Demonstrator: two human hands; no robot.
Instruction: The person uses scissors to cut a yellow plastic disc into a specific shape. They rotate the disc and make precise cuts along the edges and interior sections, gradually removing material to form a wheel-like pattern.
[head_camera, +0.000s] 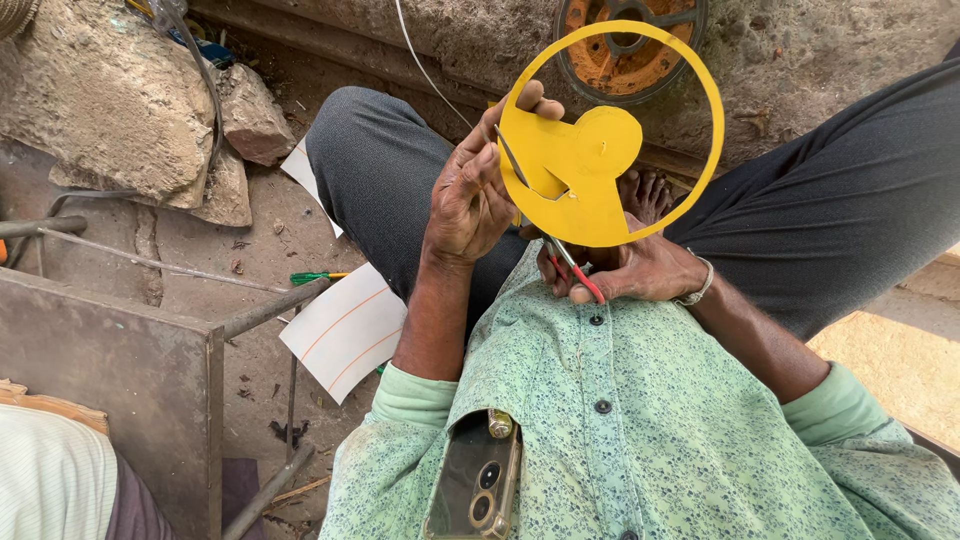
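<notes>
My left hand (472, 190) grips a yellow flat cutout (590, 190) by its left edge, thumb over the rim; the cutout is a thin ring with a rounded blob inside. My right hand (635, 270) holds red-handled scissors (560, 255) whose blades run up and left into the yellow sheet. Both hands are held above my lap, over my crossed legs in dark trousers. My bare foot (642, 195) shows behind the cutout.
A white sheet with orange lines (345, 330) lies on the dirt floor at left, with a green-handled tool (315, 277) beside it. A metal frame (110, 370), rods and stones (110, 100) stand at left. A rusty wheel (625, 50) lies ahead. A phone (478, 480) sits in my shirt pocket.
</notes>
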